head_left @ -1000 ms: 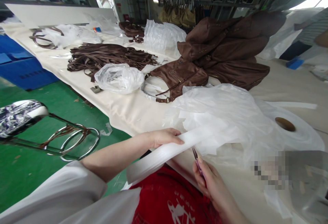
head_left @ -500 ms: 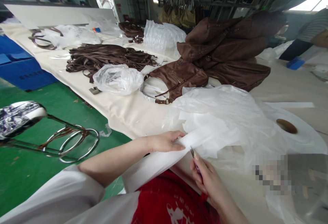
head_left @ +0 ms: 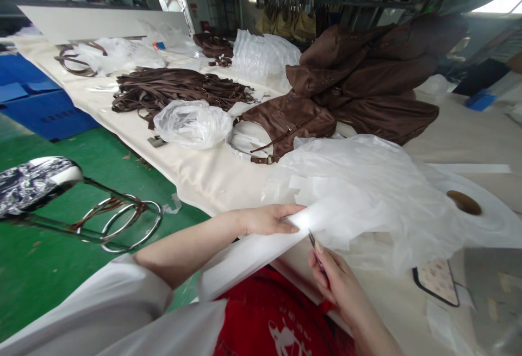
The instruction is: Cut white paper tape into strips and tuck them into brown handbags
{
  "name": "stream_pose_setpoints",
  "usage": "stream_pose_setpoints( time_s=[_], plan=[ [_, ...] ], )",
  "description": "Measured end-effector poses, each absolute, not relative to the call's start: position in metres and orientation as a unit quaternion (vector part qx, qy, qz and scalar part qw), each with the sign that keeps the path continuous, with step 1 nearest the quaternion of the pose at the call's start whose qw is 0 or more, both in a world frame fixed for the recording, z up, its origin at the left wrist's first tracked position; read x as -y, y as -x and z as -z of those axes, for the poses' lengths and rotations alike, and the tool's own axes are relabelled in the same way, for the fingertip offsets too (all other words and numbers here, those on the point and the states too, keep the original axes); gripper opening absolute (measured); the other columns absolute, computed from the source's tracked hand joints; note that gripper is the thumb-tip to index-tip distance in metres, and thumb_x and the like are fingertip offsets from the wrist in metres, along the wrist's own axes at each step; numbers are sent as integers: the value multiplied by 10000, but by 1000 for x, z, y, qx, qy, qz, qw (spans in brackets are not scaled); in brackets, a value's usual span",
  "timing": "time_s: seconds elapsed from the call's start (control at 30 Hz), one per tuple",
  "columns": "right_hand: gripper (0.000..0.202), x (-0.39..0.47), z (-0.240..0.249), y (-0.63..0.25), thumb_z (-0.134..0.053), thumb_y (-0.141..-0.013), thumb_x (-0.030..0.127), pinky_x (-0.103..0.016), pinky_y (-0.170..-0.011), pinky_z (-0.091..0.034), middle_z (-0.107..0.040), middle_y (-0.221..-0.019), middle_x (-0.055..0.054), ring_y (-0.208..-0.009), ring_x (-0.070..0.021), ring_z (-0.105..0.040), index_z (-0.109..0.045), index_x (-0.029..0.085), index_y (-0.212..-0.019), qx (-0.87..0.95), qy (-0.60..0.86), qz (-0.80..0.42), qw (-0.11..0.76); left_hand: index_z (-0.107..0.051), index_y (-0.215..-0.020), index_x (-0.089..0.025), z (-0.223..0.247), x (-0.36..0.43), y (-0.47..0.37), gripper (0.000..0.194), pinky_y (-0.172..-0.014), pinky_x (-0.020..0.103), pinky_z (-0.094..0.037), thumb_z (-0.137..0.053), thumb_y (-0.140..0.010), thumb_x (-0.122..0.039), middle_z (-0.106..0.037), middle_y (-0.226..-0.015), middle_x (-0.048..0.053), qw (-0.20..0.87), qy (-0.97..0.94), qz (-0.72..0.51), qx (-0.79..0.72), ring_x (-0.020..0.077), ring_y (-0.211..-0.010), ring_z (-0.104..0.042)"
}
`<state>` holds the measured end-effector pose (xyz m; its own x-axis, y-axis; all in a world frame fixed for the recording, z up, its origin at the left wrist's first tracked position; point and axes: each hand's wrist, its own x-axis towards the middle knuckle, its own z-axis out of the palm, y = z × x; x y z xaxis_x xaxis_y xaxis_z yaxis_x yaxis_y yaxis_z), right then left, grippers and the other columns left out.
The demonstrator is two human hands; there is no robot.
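Note:
A long white sheet (head_left: 244, 261) lies across my lap and runs up onto the table. My left hand (head_left: 271, 219) pinches its edge between thumb and fingers. Close to its right, my right hand (head_left: 332, 274) is wrapped round a small pair of snips (head_left: 318, 250), whose tip touches or nearly touches the sheet. Beyond both hands, crumpled translucent wrapping (head_left: 367, 182) is heaped. Behind that heap sits a brown bag (head_left: 293, 122) with its strap toward me.
A pile of brown straps (head_left: 179, 89), a clear plastic bundle (head_left: 193, 124) and stacked brown bags (head_left: 367, 79) cover the table's far part. To the right is a white roll (head_left: 497, 209). A stool (head_left: 41, 185) and blue boxes (head_left: 44, 100) stand at the left.
The whole view has shifted slightly, so things appear a little further right. Both hands keep nearly the same hold on sheet and snips. A patterned flat object now shows at the right.

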<state>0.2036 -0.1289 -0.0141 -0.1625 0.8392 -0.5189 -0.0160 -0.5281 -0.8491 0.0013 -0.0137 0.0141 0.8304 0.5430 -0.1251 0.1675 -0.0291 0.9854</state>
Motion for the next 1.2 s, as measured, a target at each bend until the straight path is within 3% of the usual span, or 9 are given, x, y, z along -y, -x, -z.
stream_pose_setpoints(
  time_s=[0.3,0.6,1.0,1.2],
  plan=[
    [535,132,17,-208,-499,-799,734,-205,-363,-89,-292,-447,111,-354,-39,-158,-493,206,-712,371,586,-650,311,-665,-990,-149,-3,13,-5,364,-712,216,-431,-703,-786,-448,-622,-863,8,674,-647,-132,-331,138,-787,-555],
    [537,129,16,-207,-499,-787,742,-220,-359,-86,-284,-441,109,-356,-52,-146,-509,208,-723,378,590,-632,332,-673,-937,-134,-6,11,-6,437,-663,215,-411,-787,-668,-460,-611,-801,2,734,-563,-136,-354,132,-741,-535],
    [519,119,18,-203,-498,-824,706,-228,-385,-105,-267,-460,98,-399,-62,-161,-544,201,-714,421,588,-604,335,-717,-889,-125,-10,9,-12,468,-692,232,-424,-764,-668,-535,-642,-774,19,735,-594,-88,-315,149,-724,-547],
    [513,114,16,-200,-535,-810,696,-219,-369,-69,-218,-456,115,-387,-44,-104,-532,198,-690,382,571,-640,343,-731,-830,-131,-10,3,-12,414,-617,220,-403,-754,-668,-511,-627,-701,6,701,-624,-70,-337,140,-655,-522]
  ],
)
